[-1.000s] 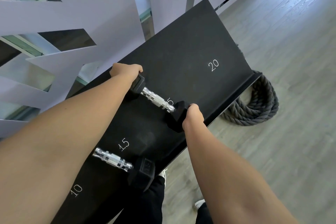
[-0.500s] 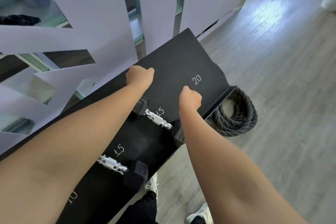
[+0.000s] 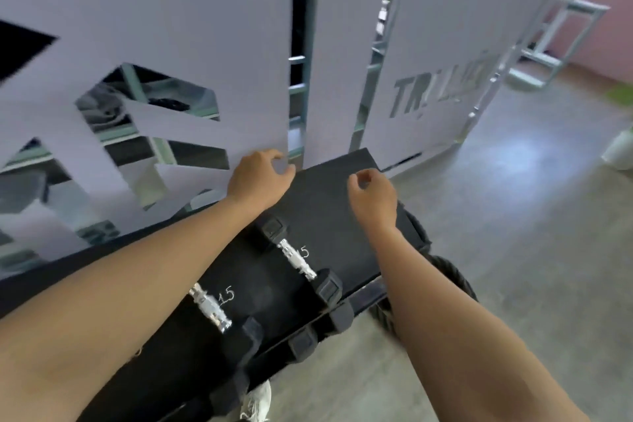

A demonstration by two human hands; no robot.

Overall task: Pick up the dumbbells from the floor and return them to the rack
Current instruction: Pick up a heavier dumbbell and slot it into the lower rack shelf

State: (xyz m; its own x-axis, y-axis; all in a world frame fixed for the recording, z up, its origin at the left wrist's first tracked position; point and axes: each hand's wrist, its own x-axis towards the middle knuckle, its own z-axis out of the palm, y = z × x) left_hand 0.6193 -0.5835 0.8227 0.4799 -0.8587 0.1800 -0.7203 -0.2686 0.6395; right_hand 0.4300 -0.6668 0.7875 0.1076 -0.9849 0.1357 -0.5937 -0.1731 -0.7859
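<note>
Two black hex dumbbells with chrome handles lie on the black sloped rack (image 3: 335,202), each beside a white "15". One dumbbell (image 3: 297,260) rests below and between my hands; the other dumbbell (image 3: 210,308) lies lower left, partly hidden under my left forearm. My left hand (image 3: 257,181) hovers above the rack's back edge, fingers loosely curled, holding nothing. My right hand (image 3: 371,199) floats over the rack's bare right end, fingers loosely curled and empty. More dark dumbbell heads (image 3: 301,343) show on a lower tier at the rack's front.
A pale cut-out wall panel (image 3: 171,27) stands right behind the rack. A coiled dark rope (image 3: 452,277) lies on the grey floor past the rack's right end. My white shoe (image 3: 255,404) is at the rack's front. A light frame (image 3: 555,44) stands far right.
Both hands have let go of the right dumbbell and lifted up and away from it. The dumbbell stays on the rack. My view has tilted upward toward the wall.
</note>
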